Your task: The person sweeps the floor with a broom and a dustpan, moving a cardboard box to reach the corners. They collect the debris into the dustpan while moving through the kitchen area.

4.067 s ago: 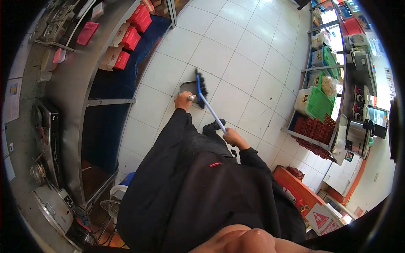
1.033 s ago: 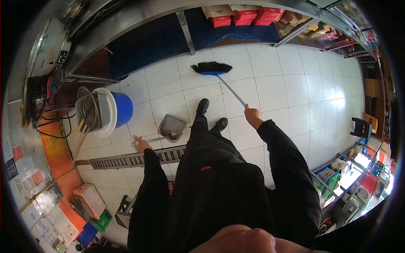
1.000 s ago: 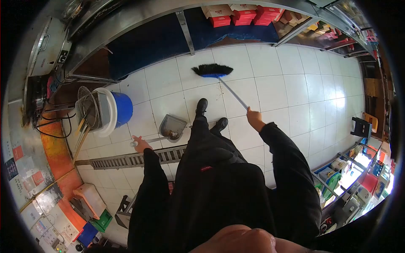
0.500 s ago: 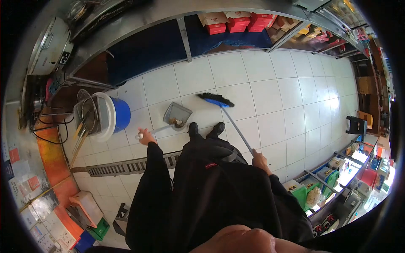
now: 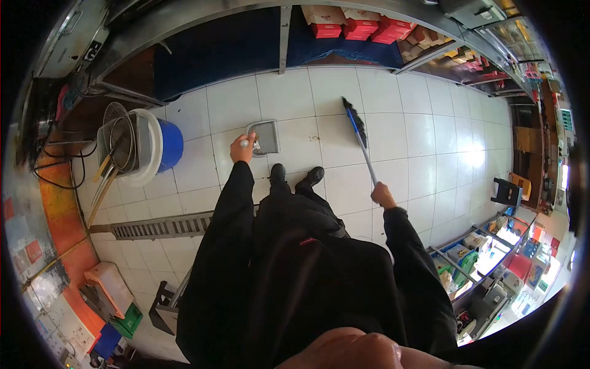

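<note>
A shiny white spot [image 5: 477,154] glows on the floor [image 5: 424,142] near three o'clock; lines bend toward the black edges.

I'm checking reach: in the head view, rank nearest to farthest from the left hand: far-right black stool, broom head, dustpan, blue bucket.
1. Dustpan, held in left hand.
2. Blue bucket, left.
3. Broom head, right.
4. Black stool, far right.
</note>
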Demonstrator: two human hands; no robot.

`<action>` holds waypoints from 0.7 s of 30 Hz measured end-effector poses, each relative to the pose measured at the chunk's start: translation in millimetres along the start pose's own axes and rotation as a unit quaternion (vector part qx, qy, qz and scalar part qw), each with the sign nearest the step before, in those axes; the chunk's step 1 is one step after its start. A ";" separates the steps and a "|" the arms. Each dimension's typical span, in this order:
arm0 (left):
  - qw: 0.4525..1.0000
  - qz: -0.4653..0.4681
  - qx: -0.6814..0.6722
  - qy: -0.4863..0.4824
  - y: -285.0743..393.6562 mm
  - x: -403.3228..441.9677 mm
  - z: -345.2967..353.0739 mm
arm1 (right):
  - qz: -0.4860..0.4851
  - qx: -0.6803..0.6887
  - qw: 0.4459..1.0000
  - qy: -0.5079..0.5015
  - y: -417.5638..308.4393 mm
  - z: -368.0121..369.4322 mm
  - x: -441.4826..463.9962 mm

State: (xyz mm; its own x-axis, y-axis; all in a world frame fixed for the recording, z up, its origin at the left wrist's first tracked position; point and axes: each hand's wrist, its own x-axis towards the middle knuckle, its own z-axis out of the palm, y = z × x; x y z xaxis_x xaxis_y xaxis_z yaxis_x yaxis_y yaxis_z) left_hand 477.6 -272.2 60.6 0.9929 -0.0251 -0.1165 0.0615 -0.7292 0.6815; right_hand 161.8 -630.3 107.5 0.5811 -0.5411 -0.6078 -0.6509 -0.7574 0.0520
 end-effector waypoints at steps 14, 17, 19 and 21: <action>0.998 0.042 0.037 -0.038 -2.1 3.2 15.3 | -0.058 0.366 0.902 -0.223 -166.0 -15.2 -46.4; 0.998 0.034 0.038 -0.045 -5.1 4.3 16.3 | -0.060 0.350 0.905 -0.235 -176.3 -35.4 -67.5; 0.998 0.029 0.032 -0.039 -4.1 10.3 13.2 | -0.122 0.339 0.918 -0.167 -169.3 -36.2 -77.9; 0.998 0.039 0.045 -0.007 -5.8 12.9 8.7 | -0.084 0.365 0.909 -0.182 -153.6 -46.9 -90.9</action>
State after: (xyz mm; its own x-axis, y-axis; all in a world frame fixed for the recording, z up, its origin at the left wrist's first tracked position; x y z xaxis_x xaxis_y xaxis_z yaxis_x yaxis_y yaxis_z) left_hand 489.1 -274.2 48.9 0.9928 -0.0934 -0.0755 -0.0263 -0.7826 0.6220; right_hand 231.9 -481.9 191.9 0.5890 -0.1830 -0.7871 -0.7955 -0.3028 -0.5249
